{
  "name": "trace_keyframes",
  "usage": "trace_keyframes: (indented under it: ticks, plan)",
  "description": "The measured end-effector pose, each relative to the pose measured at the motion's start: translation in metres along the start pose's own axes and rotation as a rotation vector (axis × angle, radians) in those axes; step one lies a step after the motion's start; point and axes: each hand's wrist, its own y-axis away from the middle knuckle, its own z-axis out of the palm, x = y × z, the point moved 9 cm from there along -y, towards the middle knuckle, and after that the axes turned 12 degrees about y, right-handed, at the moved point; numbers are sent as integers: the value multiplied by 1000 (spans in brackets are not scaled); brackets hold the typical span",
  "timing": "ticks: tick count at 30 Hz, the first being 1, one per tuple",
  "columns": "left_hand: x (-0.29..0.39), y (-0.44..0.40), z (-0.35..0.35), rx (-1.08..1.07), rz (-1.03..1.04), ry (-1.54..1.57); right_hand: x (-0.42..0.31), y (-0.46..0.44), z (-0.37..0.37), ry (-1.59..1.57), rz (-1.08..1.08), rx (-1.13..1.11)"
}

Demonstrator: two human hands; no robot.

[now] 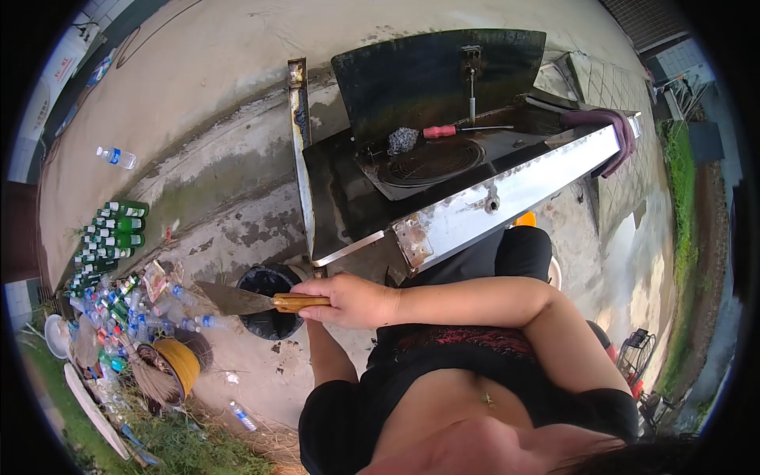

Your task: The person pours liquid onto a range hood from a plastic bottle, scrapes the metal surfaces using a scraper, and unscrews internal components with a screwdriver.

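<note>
My right hand (356,301) reaches across my body and is closed round the wooden handle of a scraper (237,300). Its flat metal blade points left, above a black-lined bucket (267,279). Only the forearm (329,360) of my left arm shows; its hand is hidden behind the right one. Beyond my hands stands a greasy stove (336,190) with its dark lid (419,87) raised on a strut. On its top lie a steel wool scourer (403,141) and a red-handled screwdriver (440,131), beside a round blackened ring plate (431,164).
A purple cloth (621,138) hangs over the stove's right end. To the left are several green bottles (125,224), a heap of plastic bottles (142,321), a yellow basket (179,364) and a straw broom (150,376). One plastic bottle (116,157) lies farther off on the concrete.
</note>
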Motion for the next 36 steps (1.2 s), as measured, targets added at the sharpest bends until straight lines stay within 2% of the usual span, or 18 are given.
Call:
trace_keyframes:
  ticks: [4,6,9,11,13,15,16,17,19,21,23,25,27,29,30,31,32,36]
  plan:
    - [49,2,-59,121,13,73,-30,13,-12,-171,-81,-2]
    - [115,3,-102,243,117,147,-42,22,-28,-266,-98,21]
    - [280,27,-138,384,463,84,-64,41,-65,-473,-92,46]
    - [434,93,-116,430,724,-222,-69,51,-101,-555,-185,214]
    - [536,152,-66,116,805,247,-65,61,-136,-637,-221,370]
    - [616,236,13,-257,808,352,-58,74,-172,-649,-233,512]
    - [643,282,59,-454,829,276,-54,81,-188,-627,-239,577]
    - [658,326,104,-650,845,193,-49,88,-203,-606,-246,643]
    - [658,390,187,-991,728,61,-39,101,-230,-641,-231,736]
    - [635,426,260,-1289,457,-24,-21,105,-251,-697,-242,791]
    - [623,451,307,-1245,304,-138,-13,124,-275,-654,-268,844]
    - [621,468,351,-1257,313,-53,1,150,-300,-380,-92,899]
    - [613,478,395,-1345,190,-102,2,191,-323,410,21,1056]
    - [603,463,439,-1351,271,-309,3,244,-338,652,81,1267]
    - [598,466,454,-1283,320,-373,8,265,-347,724,69,1354]
    - [587,457,471,-1255,268,-428,14,286,-356,796,59,1439]
    - [580,451,484,-1214,279,-526,24,299,-364,855,101,1449]
    - [563,413,534,-1008,368,-721,54,325,-382,1038,-20,1432]
